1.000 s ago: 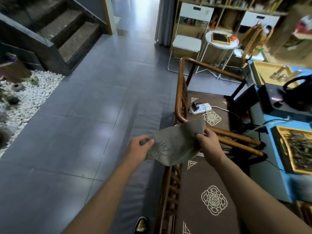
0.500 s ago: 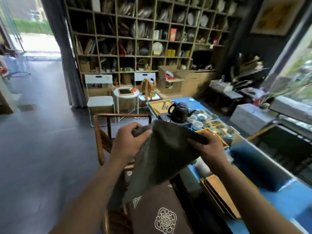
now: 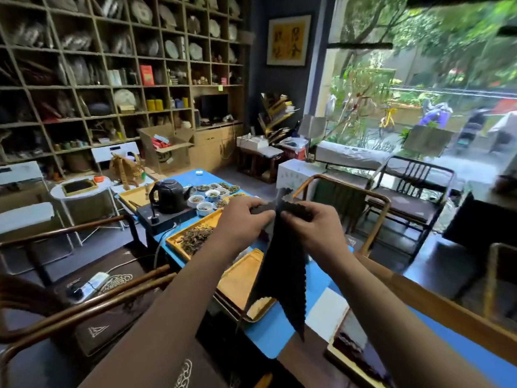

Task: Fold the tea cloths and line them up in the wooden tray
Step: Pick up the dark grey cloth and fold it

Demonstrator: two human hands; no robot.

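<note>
Left hand (image 3: 242, 219): raised over the desk, fingers curled, pinching the top edge of the dark zigzag-edged tea cloth (image 3: 279, 270).
Right hand (image 3: 312, 228): just beside the left, thumb and fingers pinching the same top edge; the two hands nearly touch.
Cloth: held in the air, gathered at the top, hanging in a long narrow point above the desk; lower tip apart from the surface.
Wooden tray (image 3: 240, 278): light rectangular tray on the blue-topped desk (image 3: 321, 278), below and behind the hanging cloth, partly hidden by it.
Second tray (image 3: 340, 357): lower right desk edge, holds something dark; cannot tell what.
Tea-leaf tray (image 3: 193, 238): yellow tray with loose dried leaves, left of the left hand.
Black kettle (image 3: 167, 196): on a dark base at the far desk end, small white bowls (image 3: 205, 201) just beside it.
Wooden armchair (image 3: 84, 298): left of the desk, dark patterned cushion.
</note>
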